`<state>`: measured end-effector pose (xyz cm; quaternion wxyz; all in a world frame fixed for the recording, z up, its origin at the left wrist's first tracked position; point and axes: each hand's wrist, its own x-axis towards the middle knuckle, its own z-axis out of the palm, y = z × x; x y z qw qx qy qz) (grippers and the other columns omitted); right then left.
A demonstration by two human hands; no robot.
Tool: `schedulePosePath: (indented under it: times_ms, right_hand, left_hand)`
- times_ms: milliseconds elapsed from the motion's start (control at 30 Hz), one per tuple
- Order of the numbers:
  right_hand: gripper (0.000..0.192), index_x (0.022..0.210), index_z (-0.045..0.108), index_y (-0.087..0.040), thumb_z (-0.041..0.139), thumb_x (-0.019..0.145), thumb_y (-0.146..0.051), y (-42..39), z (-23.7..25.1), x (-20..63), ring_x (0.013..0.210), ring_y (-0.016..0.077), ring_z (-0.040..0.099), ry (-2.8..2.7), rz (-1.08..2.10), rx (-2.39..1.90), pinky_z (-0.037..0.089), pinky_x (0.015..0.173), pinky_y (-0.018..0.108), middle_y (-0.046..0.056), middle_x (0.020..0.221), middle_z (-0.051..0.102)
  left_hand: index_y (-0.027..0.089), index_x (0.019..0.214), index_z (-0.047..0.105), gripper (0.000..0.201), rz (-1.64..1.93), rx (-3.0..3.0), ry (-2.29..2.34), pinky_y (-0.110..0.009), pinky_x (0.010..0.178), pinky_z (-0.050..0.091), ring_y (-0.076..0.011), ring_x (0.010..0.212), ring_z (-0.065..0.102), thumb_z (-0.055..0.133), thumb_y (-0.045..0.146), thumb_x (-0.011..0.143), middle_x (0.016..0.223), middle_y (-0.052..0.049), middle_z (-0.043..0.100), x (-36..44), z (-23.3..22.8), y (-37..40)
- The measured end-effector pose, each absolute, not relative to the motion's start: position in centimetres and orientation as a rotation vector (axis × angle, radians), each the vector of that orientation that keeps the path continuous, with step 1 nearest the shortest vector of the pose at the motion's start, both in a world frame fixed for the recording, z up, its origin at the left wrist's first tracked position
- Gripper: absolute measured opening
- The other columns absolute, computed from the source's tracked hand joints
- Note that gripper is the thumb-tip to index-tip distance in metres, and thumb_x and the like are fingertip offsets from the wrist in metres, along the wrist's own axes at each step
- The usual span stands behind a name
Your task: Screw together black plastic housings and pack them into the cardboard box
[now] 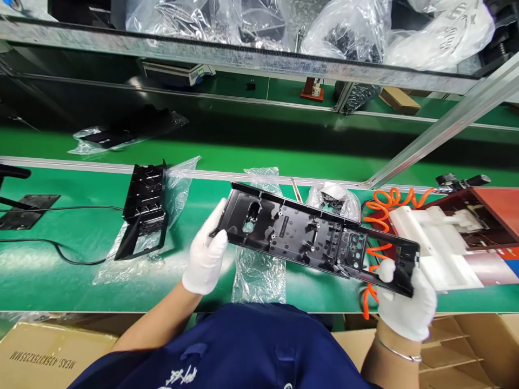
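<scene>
A long black plastic housing (300,232) is held up over the green bench, its ribbed inner side facing me. My left hand (206,254), in a white glove, grips its left end with the thumb on the near edge. My right hand (405,300), also gloved, grips the right end, the thumb coming through the rectangular opening there. Under the housing lies a clear plastic bag (259,275). Left of my left hand, a second black housing (145,200) rests on another clear bag (178,189).
A coiled orange air hose (381,216) runs beside a red-and-white fixture (433,237) at the right. Behind the housing sits a bag of small black parts (334,200). A metal shelf edge (243,51) crosses overhead. Cardboard boxes (52,351) stand below the bench.
</scene>
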<state>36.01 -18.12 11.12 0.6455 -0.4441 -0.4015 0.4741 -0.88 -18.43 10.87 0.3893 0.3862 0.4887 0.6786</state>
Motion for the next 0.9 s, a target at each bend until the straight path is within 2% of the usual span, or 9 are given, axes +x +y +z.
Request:
schedulePosePath:
  times_ms: [67, 133, 200, 300, 400, 500, 633, 767, 900]
  right_hand:
    - [0.028, 0.084, 0.065, -0.024, 0.062, 0.093, -0.050, -18.0, 11.1, 36.1, 0.040, 0.0112, 0.037, -0.880, 1.104, -0.995, 0.017, 0.037, 0.026, -0.001, 0.050, 0.045]
    - [0.026, 0.085, 0.065, -0.023, 0.063, 0.092, -0.048, -18.0, 10.9, 36.3, 0.036, 0.0093, 0.034, -0.844, 1.120, -0.990, 0.013, 0.036, 0.027, 0.000, 0.053, 0.050]
    - [0.025, 0.084, 0.065, -0.023, 0.062, 0.093, -0.047, -18.0, 10.7, 36.4, 0.036, 0.0087, 0.034, -0.835, 1.110, -0.997, 0.016, 0.035, 0.028, 0.000, 0.055, 0.053]
    - [0.024, 0.083, 0.063, -0.023, 0.066, 0.092, -0.046, -18.2, 10.8, 36.2, 0.042, 0.0097, 0.043, -0.805, 1.059, -1.025, 0.027, 0.038, 0.026, 0.000, 0.059, 0.057]
    - [0.028, 0.085, 0.061, -0.022, 0.071, 0.087, -0.048, -18.8, 11.5, 35.4, 0.044, 0.0088, 0.046, -0.795, 1.038, -1.046, 0.032, 0.041, 0.023, -0.001, 0.062, 0.059]
    - [0.029, 0.092, 0.060, -0.021, 0.071, 0.087, -0.048, -19.5, 12.5, 34.3, 0.043, 0.0064, 0.041, -0.828, 1.031, -1.024, 0.034, 0.043, 0.021, -0.003, 0.063, 0.057]
    - [0.031, 0.110, 0.061, -0.023, 0.069, 0.090, -0.045, -20.1, 13.0, 33.6, 0.043, 0.0062, 0.041, -0.859, 1.000, -1.007, 0.037, 0.044, 0.021, -0.005, 0.065, 0.057]
    - [0.024, 0.098, 0.059, -0.022, 0.065, 0.093, -0.045, -20.4, 12.7, 33.8, 0.043, 0.0061, 0.041, -0.888, 1.005, -1.013, 0.032, 0.040, 0.020, -0.003, 0.067, 0.058]
    - [0.028, 0.106, 0.061, -0.022, 0.066, 0.093, -0.047, -20.4, 12.8, 33.8, 0.041, 0.0062, 0.040, -0.874, 1.030, -1.018, 0.033, 0.039, 0.020, -0.004, 0.067, 0.059]
  left_hand:
    - [0.027, 0.145, 0.067, 0.073, 1.721, 0.980, 1.254, -0.049, 0.130, 0.037, -0.0348, 0.151, 0.048, 0.082, 0.061, 0.083, 0.157, -0.009, 0.059, -0.8, 11.1, -18.4]
    - [0.026, 0.146, 0.066, 0.075, 1.710, 0.971, 1.260, -0.049, 0.130, 0.037, -0.0351, 0.151, 0.049, 0.083, 0.061, 0.082, 0.156, -0.010, 0.060, -0.8, 11.3, -18.5]
    - [0.024, 0.147, 0.065, 0.078, 1.700, 0.963, 1.268, -0.049, 0.130, 0.039, -0.0358, 0.150, 0.049, 0.083, 0.061, 0.081, 0.156, -0.011, 0.060, -0.8, 11.5, -18.5]
    - [0.023, 0.148, 0.065, 0.080, 1.686, 0.959, 1.295, -0.049, 0.130, 0.038, -0.0368, 0.152, 0.048, 0.083, 0.063, 0.080, 0.157, -0.011, 0.059, -0.9, 11.7, -18.3]
    - [0.027, 0.139, 0.072, 0.072, 1.724, 0.931, 1.298, -0.049, 0.132, 0.036, -0.0363, 0.151, 0.049, 0.086, 0.061, 0.077, 0.153, -0.008, 0.063, -1.1, 11.8, -18.0]
    - [0.033, 0.128, 0.079, 0.061, 1.788, 0.874, 1.257, -0.049, 0.131, 0.038, -0.0358, 0.150, 0.051, 0.091, 0.055, 0.072, 0.147, -0.004, 0.069, -1.3, 11.9, -17.7]
    - [0.031, 0.125, 0.080, 0.066, 1.817, 0.832, 1.230, -0.048, 0.125, 0.047, -0.0384, 0.149, 0.052, 0.094, 0.054, 0.065, 0.142, -0.005, 0.072, -1.4, 12.1, -17.6]
    - [0.033, 0.122, 0.082, 0.065, 1.818, 0.802, 1.256, -0.045, 0.123, 0.050, -0.0371, 0.147, 0.055, 0.094, 0.055, 0.063, 0.139, -0.002, 0.074, -1.5, 12.1, -17.7]
    - [0.031, 0.126, 0.080, 0.062, 1.828, 0.848, 1.250, -0.046, 0.128, 0.043, -0.0356, 0.148, 0.053, 0.090, 0.056, 0.070, 0.142, -0.002, 0.072, -1.5, 12.1, -17.7]
